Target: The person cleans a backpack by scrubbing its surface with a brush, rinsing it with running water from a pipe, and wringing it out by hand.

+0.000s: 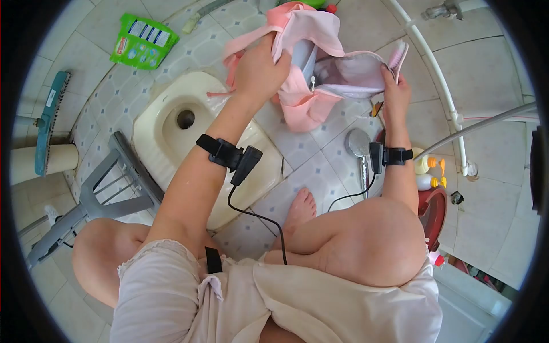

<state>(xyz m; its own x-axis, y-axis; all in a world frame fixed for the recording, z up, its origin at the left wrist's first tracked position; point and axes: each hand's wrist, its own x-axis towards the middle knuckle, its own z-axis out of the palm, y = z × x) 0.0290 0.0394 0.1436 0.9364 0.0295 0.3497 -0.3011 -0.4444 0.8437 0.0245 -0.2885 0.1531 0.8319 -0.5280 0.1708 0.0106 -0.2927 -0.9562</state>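
A pink bag [311, 108] with a pale grey lining hangs unzipped over the tiled floor, right of the squat toilet. My left hand [260, 71] is closed on the pink fabric at the bag's upper left, and a strap dangles beside it. My right hand [396, 91] pinches the edge of the bag's opened flap [357, 66] on the right, pulling it out sideways. At the flap's tip is a small pink ribbed patch whose nature I cannot make out. Both wrists wear black straps with cabled devices.
The squat toilet [150, 123] lies below my left forearm. A green pouch [146, 41] rests on the floor. A shower head [357, 143], pump bottles [430, 182] and a red basin [433, 211] stand right. A teal brush head [51, 123] and grey frame [114, 177] are left.
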